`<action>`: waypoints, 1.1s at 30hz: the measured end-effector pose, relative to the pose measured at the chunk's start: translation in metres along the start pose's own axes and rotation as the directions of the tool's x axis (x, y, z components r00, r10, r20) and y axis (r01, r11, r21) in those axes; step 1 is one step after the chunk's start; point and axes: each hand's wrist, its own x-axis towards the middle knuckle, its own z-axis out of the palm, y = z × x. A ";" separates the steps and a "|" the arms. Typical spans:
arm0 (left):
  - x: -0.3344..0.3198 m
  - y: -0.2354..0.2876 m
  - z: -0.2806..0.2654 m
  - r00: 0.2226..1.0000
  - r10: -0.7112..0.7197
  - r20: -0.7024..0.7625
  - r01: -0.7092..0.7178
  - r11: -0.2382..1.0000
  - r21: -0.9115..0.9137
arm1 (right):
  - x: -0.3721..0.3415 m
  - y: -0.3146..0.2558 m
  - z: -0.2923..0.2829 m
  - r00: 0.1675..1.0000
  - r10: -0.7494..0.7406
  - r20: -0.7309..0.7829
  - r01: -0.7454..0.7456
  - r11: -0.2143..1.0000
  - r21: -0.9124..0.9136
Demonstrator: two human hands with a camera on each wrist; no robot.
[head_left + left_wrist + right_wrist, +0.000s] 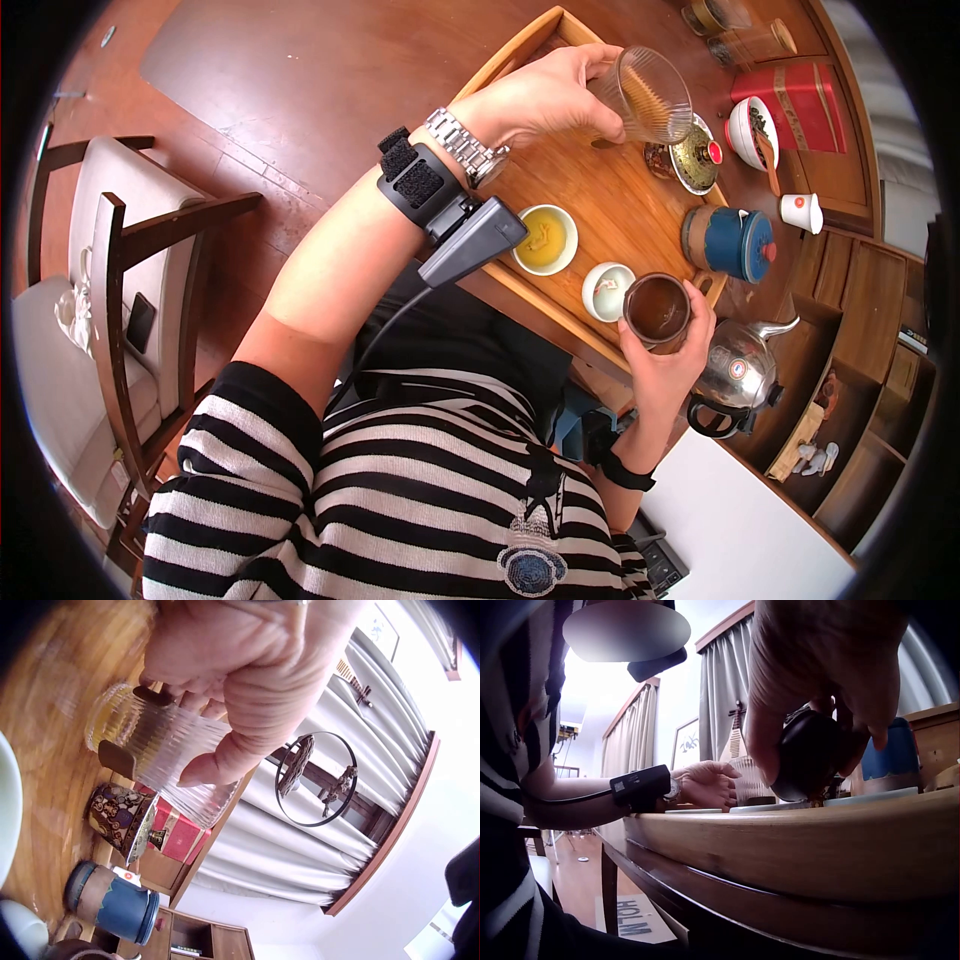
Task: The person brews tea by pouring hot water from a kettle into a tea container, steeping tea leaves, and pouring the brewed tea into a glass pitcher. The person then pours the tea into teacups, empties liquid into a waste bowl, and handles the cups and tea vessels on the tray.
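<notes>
In the head view my left hand (pixel 555 97) holds a clear ribbed glass (pixel 660 90) over the far end of a wooden tray (pixel 590 180). Thumb and fingers are around the glass in the left wrist view, with a brown band (pixel 118 760) near its base. My right hand (pixel 668 372) grips a dark brown cup (pixel 658 308) at the tray's near edge, its mouth facing the head camera. Next to that cup stands a small white cup (pixel 603 300). A white bowl of yellow liquid (pixel 545 240) sits left of it.
A patterned lidded bowl (pixel 693 160) and a blue canister (pixel 735 243) line the tray's right side. Beyond are a silver kettle (pixel 735 362), a white bowl of dark leaves (pixel 745 130), a paper cup (pixel 800 213) and a red box (pixel 805 105). Chairs (pixel 130 220) stand at left.
</notes>
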 end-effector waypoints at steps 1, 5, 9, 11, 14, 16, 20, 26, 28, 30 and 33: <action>-0.001 0.002 0.000 1.000 0.003 0.018 -0.003 1.000 -0.025 | 0.000 -0.001 0.000 1.000 -0.016 0.000 0.016 1.000 -0.026; -0.001 0.002 0.001 1.000 0.017 0.019 -0.016 0.999 -0.035 | -0.001 -0.004 0.000 0.998 -0.057 0.001 0.057 0.997 -0.061; -0.001 0.001 -0.001 1.000 0.012 0.011 -0.013 1.000 0.009 | -0.002 -0.006 0.001 0.997 -0.078 0.006 0.078 0.994 -0.082; 0.000 -0.002 -0.001 1.000 0.021 0.013 -0.021 1.000 0.015 | -0.001 -0.007 0.000 0.997 -0.077 0.010 0.078 0.993 -0.090; 0.001 -0.004 -0.001 1.000 -0.004 -0.020 0.005 1.000 0.030 | -0.001 -0.013 0.000 0.994 -0.111 0.024 0.113 0.985 -0.132; -0.001 0.001 -0.001 0.999 0.032 0.024 -0.032 0.999 -0.008 | -0.002 -0.017 -0.001 0.994 -0.100 0.049 0.106 0.985 -0.136; 0.000 -0.001 0.000 0.999 0.033 0.024 -0.032 0.999 -0.024 | 0.000 -0.016 -0.003 0.978 -0.177 0.108 0.197 0.956 -0.217; -0.002 0.003 0.001 0.999 0.034 0.019 -0.034 0.999 0.031 | 0.001 -0.018 -0.003 0.960 -0.244 0.136 0.273 0.922 -0.273; -0.003 0.004 0.000 0.999 0.021 0.050 -0.021 1.000 -0.002 | 0.002 -0.018 -0.003 0.971 -0.211 0.109 0.230 0.952 -0.201; -0.003 0.004 0.000 0.998 0.033 0.052 -0.033 0.999 0.012 | 0.002 -0.019 -0.003 0.983 -0.161 0.083 0.172 0.974 -0.149; -0.002 0.002 0.000 0.998 0.046 0.052 -0.048 0.998 0.032 | 0.002 -0.017 -0.003 0.995 -0.081 0.051 0.084 0.994 -0.067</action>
